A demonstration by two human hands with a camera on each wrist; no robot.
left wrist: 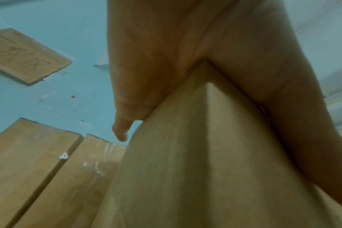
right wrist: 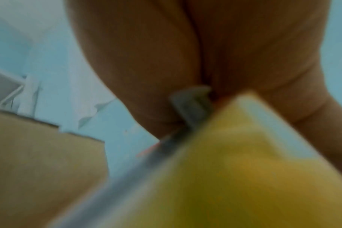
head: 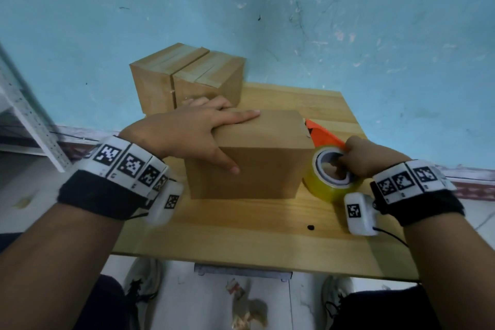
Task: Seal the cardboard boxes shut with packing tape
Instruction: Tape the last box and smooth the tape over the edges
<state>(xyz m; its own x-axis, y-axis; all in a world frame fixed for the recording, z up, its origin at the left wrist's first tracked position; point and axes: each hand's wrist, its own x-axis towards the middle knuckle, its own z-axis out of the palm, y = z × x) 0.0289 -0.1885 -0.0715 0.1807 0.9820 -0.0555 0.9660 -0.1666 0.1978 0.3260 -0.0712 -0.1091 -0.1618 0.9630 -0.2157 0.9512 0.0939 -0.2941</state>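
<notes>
On the wooden table (head: 241, 230), head view: my left hand (head: 187, 128) lies flat over the near box (head: 254, 158), fingers straight along the top, thumb down the front face. My right hand (head: 359, 154) grips the tape dispenser (head: 330, 171), fingers curled round it, yellow roll toward me, orange blade end (head: 321, 134) pointing away. The dispenser sits just beside the box's right side face, lower than the top. So the box lies to the left of my right fingers, and the right hand is the nearer one to that face. Two more boxes (head: 187, 75) stand behind, touching each other, clear tape across their tops. I judge the coming pull runs right to left over the top, under my left fingers.

Left wrist view: palm and thumb (left wrist: 283, 108) straddle a box corner, pressing, not clutching. The rear boxes show lower left, crinkled tape ends on them.

Right wrist view: badly blurred. Yellow roll (right wrist: 244, 169) fills the lower right under my closed fingers; the brown mass at left is probably the near box. Whether tape already touches the cardboard, I cannot tell.
</notes>
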